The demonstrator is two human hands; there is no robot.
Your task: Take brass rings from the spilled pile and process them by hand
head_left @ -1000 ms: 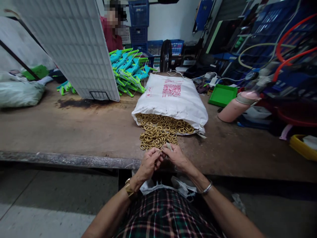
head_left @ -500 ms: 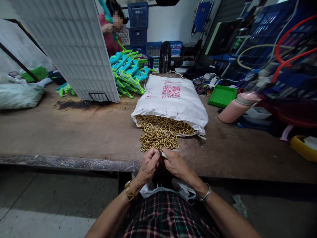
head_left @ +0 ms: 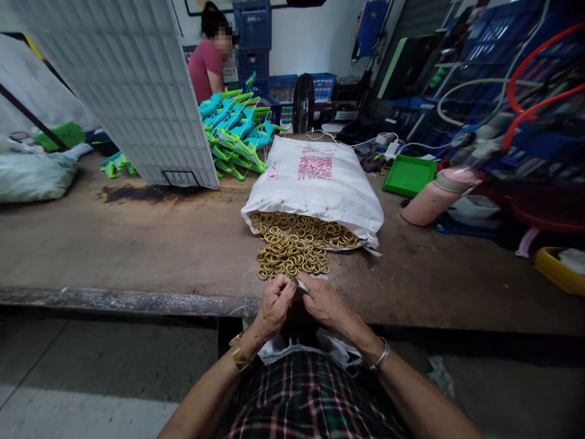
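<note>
My left hand [head_left: 275, 303] is closed in a pinch at the table's front edge; what its fingertips hold is too small to name. Close on its right, my right hand [head_left: 325, 301] is shut on a small, flat, pale blade-like piece [head_left: 302, 285] that points toward the left fingertips. Just beyond both hands lies a loose heap of brass-coloured rings [head_left: 292, 253]. The heap spills from the mouth of a white woven sack [head_left: 315, 183] with red print, lying on its side and full of the same rings.
Behind the sack's left side are stacked turquoise and green plastic pieces [head_left: 242, 131] and a tall white ribbed panel [head_left: 123, 85]. A pink bottle [head_left: 432, 198], a green tray [head_left: 410, 175] and a yellow container [head_left: 560, 268] stand on the right. A person [head_left: 208, 61] is at the back.
The person at the back has lowered the turquoise and green piece and their raised hand. My hands keep almost the same position, with the fingertips still close together. The view has shifted slightly.
</note>
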